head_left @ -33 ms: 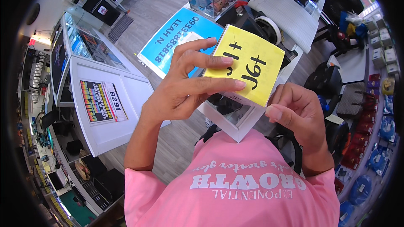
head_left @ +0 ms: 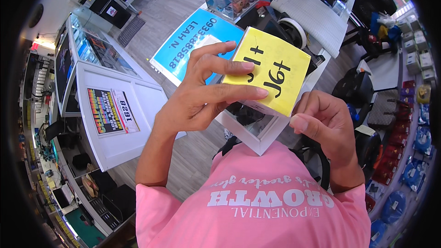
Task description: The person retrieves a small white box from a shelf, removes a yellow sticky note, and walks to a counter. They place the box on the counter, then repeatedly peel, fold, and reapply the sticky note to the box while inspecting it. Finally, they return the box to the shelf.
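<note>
A box [head_left: 287, 66] with a yellow top bearing black handwriting is tilted up in front of me, over the counter. My left hand [head_left: 197, 89] grips it from the left, with fingertips spread across the yellow face and the thumb mostly hidden. At the box's lower right corner, my right hand [head_left: 327, 121] is closed, its thumb and index finger brought together against the edge. Whatever lies between those fingertips is too small or hidden to make out.
Beneath the box is a white-framed counter [head_left: 260, 143] with a blue sign [head_left: 183, 41], a roll of white tape [head_left: 296, 30] and a pale grid-patterned mat [head_left: 312, 16]. A glass case [head_left: 225, 0] stands beyond. To the left is a white display cabinet [head_left: 133, 133]; stocked shelves [head_left: 395, 156] line the right.
</note>
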The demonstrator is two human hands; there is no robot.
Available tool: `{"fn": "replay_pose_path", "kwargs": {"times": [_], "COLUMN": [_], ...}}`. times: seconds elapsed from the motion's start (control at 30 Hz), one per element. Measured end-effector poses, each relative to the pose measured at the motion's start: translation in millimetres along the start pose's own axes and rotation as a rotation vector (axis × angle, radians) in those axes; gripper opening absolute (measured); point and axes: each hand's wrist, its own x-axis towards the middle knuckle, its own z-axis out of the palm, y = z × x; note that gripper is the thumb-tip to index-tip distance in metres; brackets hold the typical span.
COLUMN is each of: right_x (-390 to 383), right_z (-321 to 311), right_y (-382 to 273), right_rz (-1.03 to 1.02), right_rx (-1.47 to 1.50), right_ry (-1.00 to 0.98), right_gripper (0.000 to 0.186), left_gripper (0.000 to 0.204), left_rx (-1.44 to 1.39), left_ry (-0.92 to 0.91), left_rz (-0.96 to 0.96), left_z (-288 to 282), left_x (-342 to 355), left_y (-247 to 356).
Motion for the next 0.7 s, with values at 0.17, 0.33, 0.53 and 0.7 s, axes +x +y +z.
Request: {"fn": "replay_pose_path", "kwargs": {"times": [0.17, 0.33, 0.53, 0.7], "right_x": [0.1, 0.1, -2.1, -2.9], "right_z": [-0.3, -1.7, -3.3, -0.6], "right_y": [-0.6, 1.3, 2.5, -3.7], "right_rz": [0.004, 0.020, 0.011, 0.004], "right_rx": [-0.023, -0.050, -0.078, -0.090], "right_ry": [0.013, 0.015, 0.025, 0.027], "right_gripper": [0.027, 0.028, 0.028, 0.027], "left_gripper": [0.045, 0.047, 0.047, 0.053], "left_rx": [0.063, 0.147, 0.121, 0.095], "left_ry": [-0.019, -0.003, 0.036, 0.048], "left_rz": [0.017, 0.058, 0.103, 0.098], "left_z": [-3.3, -1.9, 2.5, 5.0], "left_x": [0.1, -1.7, -3.2, -3.6], "left_y": [0.5, 0.5, -6.6, -8.0]}}
